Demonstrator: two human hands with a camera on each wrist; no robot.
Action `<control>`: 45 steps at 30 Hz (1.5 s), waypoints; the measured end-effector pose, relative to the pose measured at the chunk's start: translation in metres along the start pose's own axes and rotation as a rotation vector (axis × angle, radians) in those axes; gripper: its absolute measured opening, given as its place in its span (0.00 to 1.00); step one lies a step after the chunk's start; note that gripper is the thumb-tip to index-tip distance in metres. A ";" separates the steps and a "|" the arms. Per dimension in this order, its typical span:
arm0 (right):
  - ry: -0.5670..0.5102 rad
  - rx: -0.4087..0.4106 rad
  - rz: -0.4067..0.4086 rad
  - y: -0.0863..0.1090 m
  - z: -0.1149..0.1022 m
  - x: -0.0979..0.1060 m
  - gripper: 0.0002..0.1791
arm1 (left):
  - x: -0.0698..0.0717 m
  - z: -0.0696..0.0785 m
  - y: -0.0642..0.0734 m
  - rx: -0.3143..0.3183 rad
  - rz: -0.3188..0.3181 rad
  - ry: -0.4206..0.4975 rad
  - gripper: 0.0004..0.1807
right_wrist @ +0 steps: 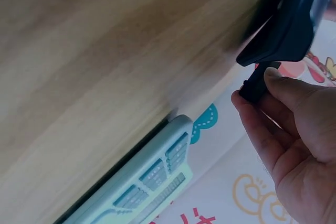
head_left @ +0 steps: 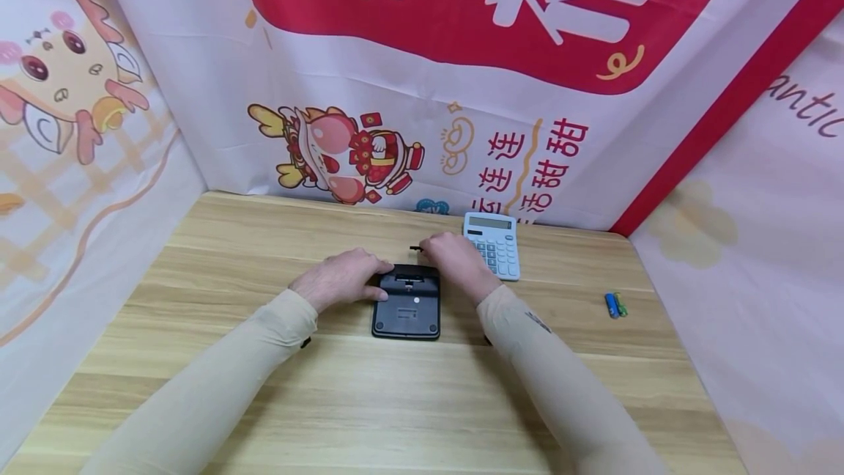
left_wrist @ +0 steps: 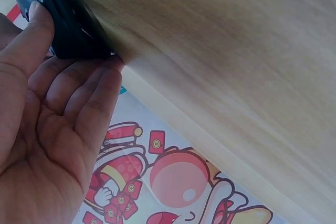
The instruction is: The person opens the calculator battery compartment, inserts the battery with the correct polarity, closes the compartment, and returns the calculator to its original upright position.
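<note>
A black calculator (head_left: 404, 319) lies face down on the wooden table, its back up and the battery compartment (head_left: 409, 278) at its far end uncovered. My left hand (head_left: 343, 278) grips its left side, the thumb (left_wrist: 41, 24) on the back and the fingers at the edge. Beyond its far right corner, my right hand (head_left: 461, 262) pinches a small black battery cover (right_wrist: 255, 83) between thumb and fingers. The right wrist view shows this cover close beside the calculator's edge. Whether a battery sits in the compartment is too small to tell.
A light blue calculator (head_left: 504, 264) lies face up behind my right hand, partly hidden by it. A blue battery (head_left: 612, 306) and a green battery (head_left: 621, 304) lie side by side at the table's right. Printed cloth (head_left: 217, 94) hangs along the table's far edge.
</note>
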State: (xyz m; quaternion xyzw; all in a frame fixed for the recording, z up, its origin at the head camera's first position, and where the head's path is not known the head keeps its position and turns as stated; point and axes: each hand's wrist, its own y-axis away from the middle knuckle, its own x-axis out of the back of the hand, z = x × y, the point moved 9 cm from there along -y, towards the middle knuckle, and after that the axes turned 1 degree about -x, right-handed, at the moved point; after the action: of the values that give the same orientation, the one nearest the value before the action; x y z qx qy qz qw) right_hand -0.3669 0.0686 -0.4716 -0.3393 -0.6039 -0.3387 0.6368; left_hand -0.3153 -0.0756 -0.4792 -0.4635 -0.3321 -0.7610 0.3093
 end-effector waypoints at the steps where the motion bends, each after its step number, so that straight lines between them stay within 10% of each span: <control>1: -0.004 -0.014 -0.014 -0.002 0.001 -0.001 0.10 | 0.000 0.000 0.000 0.007 -0.002 0.004 0.33; 24: -0.016 -0.110 -0.063 -0.020 0.012 -0.015 0.09 | -0.002 -0.005 0.000 0.037 -0.019 0.043 0.35; 45: -0.178 -0.233 0.091 0.026 0.033 0.032 0.22 | -0.002 -0.003 0.001 0.031 0.017 0.012 0.35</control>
State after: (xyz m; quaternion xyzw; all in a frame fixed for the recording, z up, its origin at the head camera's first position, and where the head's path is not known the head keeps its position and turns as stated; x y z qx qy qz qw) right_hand -0.3617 0.1093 -0.4389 -0.4668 -0.5986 -0.3457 0.5516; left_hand -0.3153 -0.0786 -0.4823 -0.4570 -0.3379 -0.7559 0.3249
